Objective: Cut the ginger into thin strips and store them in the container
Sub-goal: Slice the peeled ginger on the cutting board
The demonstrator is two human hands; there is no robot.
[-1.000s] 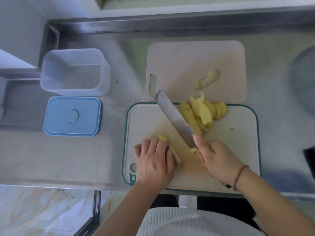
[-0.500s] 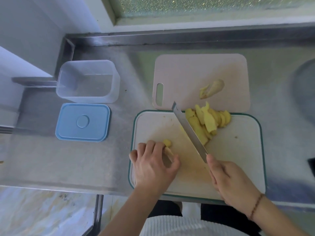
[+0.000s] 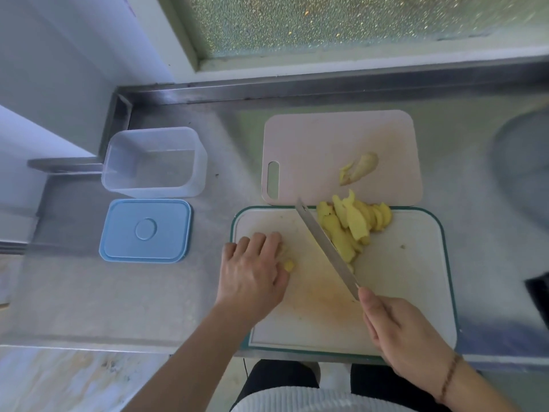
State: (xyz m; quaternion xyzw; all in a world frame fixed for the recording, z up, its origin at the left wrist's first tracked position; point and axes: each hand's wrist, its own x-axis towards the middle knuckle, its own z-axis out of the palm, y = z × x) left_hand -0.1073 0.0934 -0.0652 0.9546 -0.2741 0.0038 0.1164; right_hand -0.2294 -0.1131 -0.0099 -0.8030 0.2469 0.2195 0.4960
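On the white green-rimmed cutting board point(image 3: 416, 292) my left hand point(image 3: 255, 272) covers and holds a small piece of ginger point(image 3: 288, 265), only its yellow tip showing. My right hand point(image 3: 404, 331) grips the handle of a knife point(image 3: 323, 245), its blade slanting up-left beside a pile of ginger slices point(image 3: 353, 224) at the board's far edge. An uncut ginger chunk point(image 3: 361, 168) lies on the pink board point(image 3: 326, 144) behind. The clear container point(image 3: 154, 162) stands open at the left, its blue lid point(image 3: 145, 230) in front of it.
Everything rests on a steel counter point(image 3: 208, 298) with a raised back edge under a frosted window. A round grey object point(image 3: 523, 173) sits at the right edge. The counter's front edge runs just below the white board.
The knife has moved right, away from the piece under my left hand, toward the slice pile. My left hand has slid left and closed over the ginger piece. The camera tilted up.
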